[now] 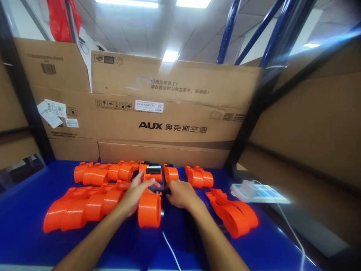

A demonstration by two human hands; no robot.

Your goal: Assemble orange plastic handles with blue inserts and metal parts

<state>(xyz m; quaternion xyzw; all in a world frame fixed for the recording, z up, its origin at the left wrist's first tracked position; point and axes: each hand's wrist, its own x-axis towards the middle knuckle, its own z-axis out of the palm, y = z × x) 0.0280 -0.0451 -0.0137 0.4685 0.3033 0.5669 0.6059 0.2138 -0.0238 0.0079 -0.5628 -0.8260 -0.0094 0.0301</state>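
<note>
- The tape dispensers (84,205) are bright orange.
- The table top (25,222) is deep blue.
- The cardboard box (175,109) is plain brown with black print and a white label.
- The power strip (259,192) is white.
- The bag (60,19) is red.
- The rack posts (228,30) are blue.

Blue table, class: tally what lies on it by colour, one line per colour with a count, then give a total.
Orange tape dispensers: about 9; they overlap, so the count is approximate. One lies between the left hand and the right hand.
White power strip with a white plug adapter: 2
White cable: 1
Total: about 12, on the blue table.
</note>
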